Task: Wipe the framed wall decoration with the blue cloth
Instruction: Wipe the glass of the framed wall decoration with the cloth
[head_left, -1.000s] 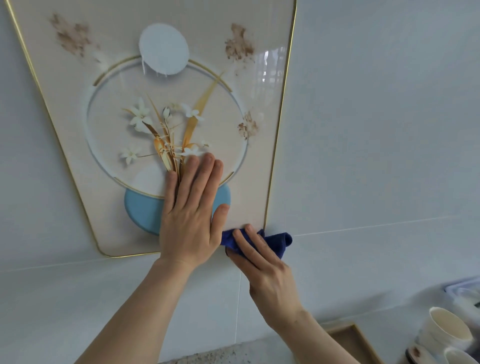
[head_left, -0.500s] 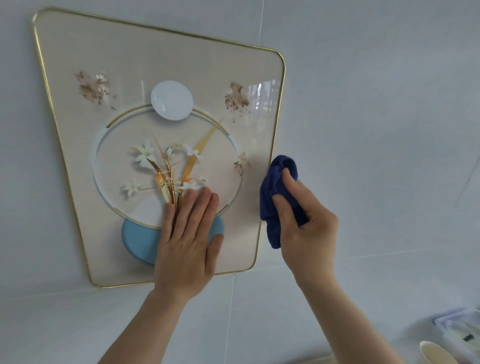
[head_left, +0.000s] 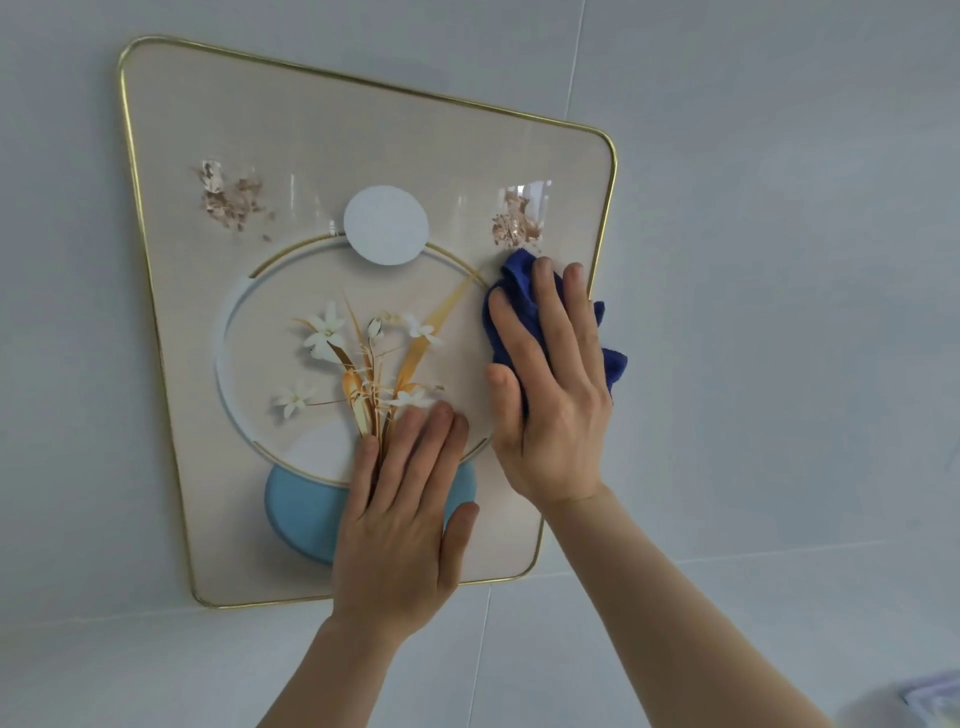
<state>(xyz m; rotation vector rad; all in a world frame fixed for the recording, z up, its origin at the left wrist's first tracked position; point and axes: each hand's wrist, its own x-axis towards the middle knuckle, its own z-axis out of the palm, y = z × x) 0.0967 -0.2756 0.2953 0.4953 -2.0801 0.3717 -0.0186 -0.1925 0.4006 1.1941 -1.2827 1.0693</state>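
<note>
The framed wall decoration (head_left: 218, 130) hangs on the white tiled wall: a beige glossy panel with a thin gold rim, white flowers, a pale disc and a blue bowl shape. My left hand (head_left: 402, 519) lies flat on its lower middle, fingers together, over the blue shape. My right hand (head_left: 553, 395) presses the dark blue cloth (head_left: 519, 270) flat against the panel's right side, just inside the gold rim. Most of the cloth is hidden under the palm; its edges stick out above the fingers and to the right.
White wall tiles (head_left: 779, 312) surround the frame, with grout lines above and below it. A pale blue-white object (head_left: 935, 696) shows at the bottom right corner, mostly cut off.
My right hand has carried the cloth up from the frame's bottom right corner along the right edge, and now flattens it on the glass. The view has tilted upward. My left hand stays put.
</note>
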